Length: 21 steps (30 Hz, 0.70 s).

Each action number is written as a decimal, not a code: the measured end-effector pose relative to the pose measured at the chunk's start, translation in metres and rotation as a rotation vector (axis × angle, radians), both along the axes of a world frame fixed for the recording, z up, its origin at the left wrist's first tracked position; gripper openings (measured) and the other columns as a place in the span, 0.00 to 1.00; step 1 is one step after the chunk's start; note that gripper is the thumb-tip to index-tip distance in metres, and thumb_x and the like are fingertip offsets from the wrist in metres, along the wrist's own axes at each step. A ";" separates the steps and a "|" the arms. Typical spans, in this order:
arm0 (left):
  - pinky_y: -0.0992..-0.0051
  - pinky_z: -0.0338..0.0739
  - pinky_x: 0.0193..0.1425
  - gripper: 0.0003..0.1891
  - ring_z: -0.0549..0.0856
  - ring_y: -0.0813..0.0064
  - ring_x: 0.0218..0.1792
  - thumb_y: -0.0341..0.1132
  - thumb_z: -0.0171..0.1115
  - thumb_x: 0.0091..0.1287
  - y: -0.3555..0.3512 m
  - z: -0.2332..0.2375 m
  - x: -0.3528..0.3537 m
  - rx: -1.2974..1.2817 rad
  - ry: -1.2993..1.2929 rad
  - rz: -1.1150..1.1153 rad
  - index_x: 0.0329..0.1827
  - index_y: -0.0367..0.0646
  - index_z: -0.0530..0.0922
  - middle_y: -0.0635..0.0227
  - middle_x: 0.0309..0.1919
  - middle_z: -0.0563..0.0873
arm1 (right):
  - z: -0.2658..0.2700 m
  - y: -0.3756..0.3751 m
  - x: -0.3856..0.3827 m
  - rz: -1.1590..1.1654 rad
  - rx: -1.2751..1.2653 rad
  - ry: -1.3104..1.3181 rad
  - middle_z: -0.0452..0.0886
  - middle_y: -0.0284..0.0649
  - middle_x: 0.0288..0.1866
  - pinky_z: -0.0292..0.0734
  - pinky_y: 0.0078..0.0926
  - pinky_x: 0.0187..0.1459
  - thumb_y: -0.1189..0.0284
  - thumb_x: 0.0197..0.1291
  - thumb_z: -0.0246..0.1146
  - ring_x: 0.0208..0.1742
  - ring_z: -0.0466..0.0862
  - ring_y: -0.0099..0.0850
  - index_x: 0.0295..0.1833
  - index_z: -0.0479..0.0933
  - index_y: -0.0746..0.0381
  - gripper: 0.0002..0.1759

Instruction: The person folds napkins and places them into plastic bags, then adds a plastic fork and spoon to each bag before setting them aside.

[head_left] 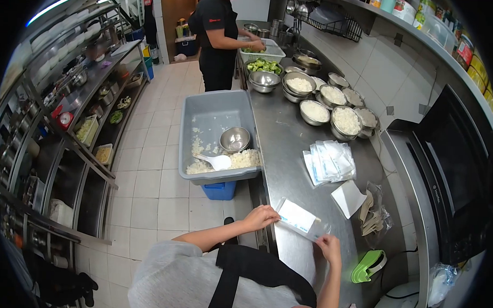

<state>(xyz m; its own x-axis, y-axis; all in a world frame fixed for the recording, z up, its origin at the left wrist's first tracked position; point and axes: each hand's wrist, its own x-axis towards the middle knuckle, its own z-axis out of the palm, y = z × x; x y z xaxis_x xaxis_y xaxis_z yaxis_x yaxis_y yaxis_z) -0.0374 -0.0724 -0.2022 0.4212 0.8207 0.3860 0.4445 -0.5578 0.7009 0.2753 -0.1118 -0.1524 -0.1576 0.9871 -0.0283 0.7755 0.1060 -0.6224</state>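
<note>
Over the near end of the steel counter, my left hand (262, 217) pinches the left end of a clear plastic packet (298, 216) with a white insert and blue print. My right hand (328, 246) has its fingers closed on the packet's clear right end. Farther along lies a pile of similar white packets (333, 161) with blue print. Right of the packet are a folded white sheet (348, 199) and an opened clear bag of wooden cutlery (372, 215). My fingertips are partly hidden by their grip.
A grey tub (190, 136) beside the counter holds rice, a steel bowl (235, 139) and a white paddle (216, 161). Bowls of rice (346, 121) stand farther back. A co-worker (212, 33) handles greens there. A monitor (447, 166) and green plastic object (367, 266) are at right.
</note>
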 end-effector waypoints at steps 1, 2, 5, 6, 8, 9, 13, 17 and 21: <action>0.67 0.72 0.44 0.07 0.80 0.66 0.38 0.35 0.60 0.60 0.000 0.000 0.002 -0.008 -0.026 -0.014 0.37 0.45 0.83 0.64 0.30 0.83 | -0.004 -0.005 0.013 -0.002 0.008 -0.001 0.80 0.39 0.23 0.71 0.24 0.30 0.77 0.48 0.64 0.23 0.78 0.27 0.27 0.78 0.65 0.03; 0.67 0.72 0.44 0.07 0.80 0.66 0.38 0.35 0.60 0.60 -0.002 0.005 0.004 0.000 -0.029 -0.015 0.37 0.45 0.83 0.64 0.30 0.83 | -0.009 -0.012 0.026 -0.106 -0.141 0.247 0.80 0.36 0.23 0.71 0.20 0.31 0.77 0.49 0.65 0.24 0.77 0.22 0.27 0.77 0.65 0.03; 0.68 0.74 0.43 0.09 0.81 0.65 0.37 0.37 0.58 0.63 -0.019 0.011 0.011 -0.138 0.019 -0.053 0.39 0.43 0.82 0.63 0.31 0.84 | -0.018 -0.038 0.045 -0.234 -0.260 0.609 0.80 0.32 0.25 0.70 0.15 0.32 0.79 0.51 0.64 0.26 0.76 0.18 0.27 0.77 0.65 0.03; 0.68 0.74 0.43 0.09 0.81 0.65 0.37 0.37 0.58 0.63 -0.024 0.010 0.015 -0.135 0.013 -0.056 0.39 0.43 0.82 0.63 0.31 0.84 | -0.020 -0.046 0.048 -0.256 -0.229 0.733 0.80 0.32 0.27 0.70 0.14 0.32 0.80 0.52 0.64 0.27 0.77 0.17 0.28 0.77 0.66 0.03; 0.68 0.74 0.42 0.09 0.81 0.64 0.37 0.36 0.57 0.63 -0.036 0.012 0.022 -0.189 -0.021 -0.062 0.39 0.43 0.82 0.63 0.30 0.83 | -0.022 -0.060 0.051 -0.292 -0.206 0.740 0.81 0.34 0.27 0.72 0.16 0.34 0.80 0.53 0.63 0.27 0.78 0.20 0.29 0.76 0.66 0.02; 0.69 0.75 0.41 0.09 0.81 0.64 0.37 0.36 0.57 0.63 -0.041 0.014 0.026 -0.207 -0.023 -0.051 0.39 0.42 0.82 0.63 0.30 0.84 | -0.023 -0.066 0.049 -0.341 -0.200 0.773 0.81 0.36 0.27 0.73 0.17 0.34 0.80 0.53 0.62 0.28 0.79 0.21 0.29 0.76 0.66 0.03; 0.69 0.74 0.42 0.11 0.81 0.65 0.36 0.39 0.58 0.63 -0.048 0.007 0.037 -0.283 -0.036 -0.015 0.37 0.42 0.82 0.62 0.30 0.85 | -0.033 -0.079 0.059 -0.383 -0.155 0.852 0.82 0.41 0.28 0.75 0.20 0.36 0.79 0.56 0.60 0.30 0.82 0.26 0.31 0.75 0.67 0.03; 0.69 0.75 0.40 0.12 0.82 0.65 0.35 0.40 0.58 0.62 -0.043 0.007 0.038 -0.275 -0.028 -0.016 0.37 0.41 0.82 0.60 0.29 0.84 | -0.026 -0.072 0.055 -0.379 -0.141 0.871 0.82 0.42 0.28 0.77 0.23 0.36 0.80 0.56 0.60 0.29 0.82 0.28 0.31 0.74 0.67 0.03; 0.69 0.75 0.35 0.12 0.84 0.64 0.30 0.40 0.59 0.61 -0.044 0.014 0.045 -0.339 -0.053 0.023 0.36 0.39 0.82 0.59 0.27 0.84 | -0.031 -0.070 0.058 -0.410 -0.121 0.901 0.81 0.43 0.28 0.78 0.23 0.33 0.81 0.55 0.60 0.28 0.82 0.29 0.32 0.74 0.68 0.02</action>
